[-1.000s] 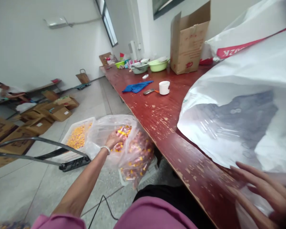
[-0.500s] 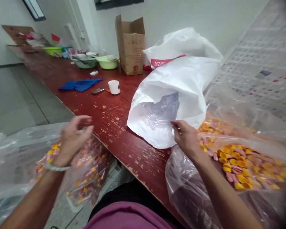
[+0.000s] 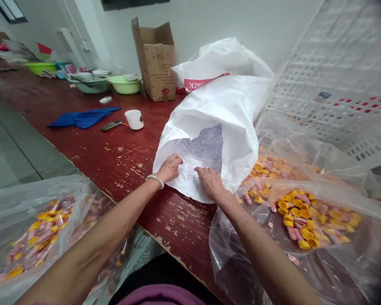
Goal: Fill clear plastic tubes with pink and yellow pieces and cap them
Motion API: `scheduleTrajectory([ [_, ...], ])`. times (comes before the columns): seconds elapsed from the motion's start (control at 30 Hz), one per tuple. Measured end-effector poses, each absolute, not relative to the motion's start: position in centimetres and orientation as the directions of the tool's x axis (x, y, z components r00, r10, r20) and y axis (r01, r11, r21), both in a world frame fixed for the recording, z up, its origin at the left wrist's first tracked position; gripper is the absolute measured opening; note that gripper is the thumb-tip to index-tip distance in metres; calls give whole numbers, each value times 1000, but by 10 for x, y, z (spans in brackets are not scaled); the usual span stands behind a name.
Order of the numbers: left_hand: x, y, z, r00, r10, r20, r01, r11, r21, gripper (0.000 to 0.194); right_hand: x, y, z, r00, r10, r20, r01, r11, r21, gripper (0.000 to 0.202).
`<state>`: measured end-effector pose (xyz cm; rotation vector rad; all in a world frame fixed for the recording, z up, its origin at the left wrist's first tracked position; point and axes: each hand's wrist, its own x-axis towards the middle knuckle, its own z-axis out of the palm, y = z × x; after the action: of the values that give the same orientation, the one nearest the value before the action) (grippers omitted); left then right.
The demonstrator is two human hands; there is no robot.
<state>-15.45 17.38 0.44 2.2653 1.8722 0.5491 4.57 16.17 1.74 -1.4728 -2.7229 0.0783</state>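
A large white sack (image 3: 190,111) lies on its side on the red table, its mouth toward me. Inside the mouth are several small clear plastic pieces (image 3: 195,163), tube-like, in front of a bluish-grey heap (image 3: 209,142). My left hand (image 3: 170,168), with a beaded bracelet at the wrist, reaches over the left lip, its fingers loosely bent beside the clear pieces. Over the right part of the lip is my right hand (image 3: 209,181), fingers extended toward the same pieces. Neither hand visibly grips anything, though some fingertips are hard to make out.
To the right, a clear plastic bag (image 3: 292,267) holds yellow-capped pink-and-white pieces (image 3: 305,216); another such bag (image 3: 6,224) lies at lower left. A white cup (image 3: 134,120), phone (image 3: 111,126), blue cloth (image 3: 84,117) and cardboard box (image 3: 159,70) stand farther back. A white perforated crate (image 3: 343,72) leans right.
My left hand has moved right, from above the table edge to the sack's mouth. My right hand has shifted left along the sack's lip. The view has turned slightly right.
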Motion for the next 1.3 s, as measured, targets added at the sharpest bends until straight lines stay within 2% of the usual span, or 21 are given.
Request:
scheduleTrajectory([
  [0.2, -163, 166, 5, 1, 989, 151, 908, -64, 414, 14, 49, 155, 22, -523, 850, -59, 850, 515, -113, 38],
  [0.37, -169, 170, 7, -138, 989, 61, 874, 92, 478, 42, 51, 163, 16, -482, 873, -74, 872, 469, -143, 41],
  [0.43, -174, 169, 9, -136, 991, 10, 858, 113, 501, 38, 52, 166, 14, -488, 869, -86, 868, 472, -153, 32],
  [0.57, -178, 157, 13, -72, 997, 2, 815, 57, 576, 25, 54, 167, 12, -494, 866, -75, 859, 473, -194, 21],
  [0.73, -165, 146, 15, 81, 983, 165, 700, -174, 693, 37, 58, 159, 14, -489, 872, 11, 827, 467, -314, 30],
  [0.77, -161, 148, 14, 135, 968, 213, 691, -246, 680, 40, 59, 158, 14, -478, 878, 28, 822, 459, -339, 32],
  [0.83, -155, 154, 11, 257, 929, 267, 728, -368, 578, 45, 62, 156, 15, -462, 885, 55, 808, 446, -386, 36],
  [0.97, -146, 171, 5, 408, 895, 182, 855, -444, 267, 44, 67, 158, 16, -435, 896, 87, 675, 388, -628, 42],
  [1.07, -147, 177, 5, 429, 892, 140, 870, -450, 200, 35, 71, 160, 13, -413, 904, 112, 551, 346, -759, 36],
  [1.17, -150, 169, 12, 364, 920, 147, 871, -392, 297, 27, 72, 159, 13, -386, 915, 116, 440, 293, -849, 31],
  [1.23, -148, 157, 17, 297, 944, 147, 801, -330, 499, 23, 68, 155, 15, -379, 922, 83, 339, 221, -914, 29],
  [1.3, -141, 142, 19, 236, 962, 136, 590, -253, 767, 27, 61, 148, 17, -400, 915, 54, 218, 152, -964, 27],
])
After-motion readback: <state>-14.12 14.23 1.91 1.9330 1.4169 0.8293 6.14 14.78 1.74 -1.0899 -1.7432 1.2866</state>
